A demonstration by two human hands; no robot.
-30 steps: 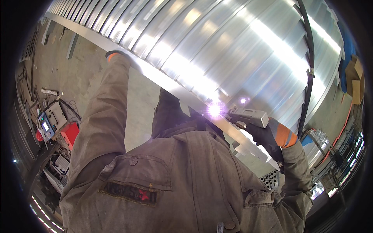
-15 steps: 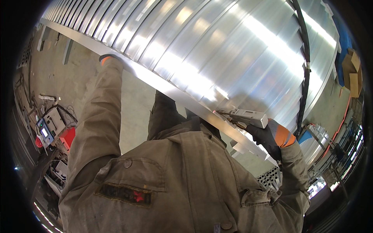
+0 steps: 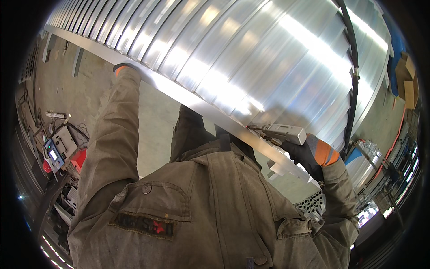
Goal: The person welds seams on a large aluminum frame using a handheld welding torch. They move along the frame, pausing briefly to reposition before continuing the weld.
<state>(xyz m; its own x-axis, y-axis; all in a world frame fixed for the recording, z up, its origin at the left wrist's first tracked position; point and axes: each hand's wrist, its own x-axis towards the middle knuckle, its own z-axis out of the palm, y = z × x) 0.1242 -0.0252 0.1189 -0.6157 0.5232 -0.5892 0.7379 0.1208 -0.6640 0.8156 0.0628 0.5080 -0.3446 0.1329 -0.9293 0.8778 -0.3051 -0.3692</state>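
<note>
A long stack of ribbed, shiny aluminium panels [image 3: 224, 58] lies before me, with a flat metal rail [image 3: 179, 93] along its near edge. My right hand [image 3: 309, 154], in a black, grey and orange glove, is closed around a grey boxy welding gun [image 3: 286, 133]. The gun's narrow tip points left, close to the rail, with a small reddish spot there. My left hand [image 3: 122, 68], in a dark glove with an orange band, reaches to the rail farther left. Its fingers are hidden at the rail.
A black cable [image 3: 354, 85] runs across the panels on the right. On the floor at left stand a control box with a lit screen [image 3: 53, 154] and a red box [image 3: 79, 159]. A cardboard box [image 3: 406, 80] is at far right. A perforated metal piece [image 3: 311, 204] lies below my right arm.
The right hand and the welding gun have shifted very slightly up and left. The left hand stays at the rail, almost unmoved.
</note>
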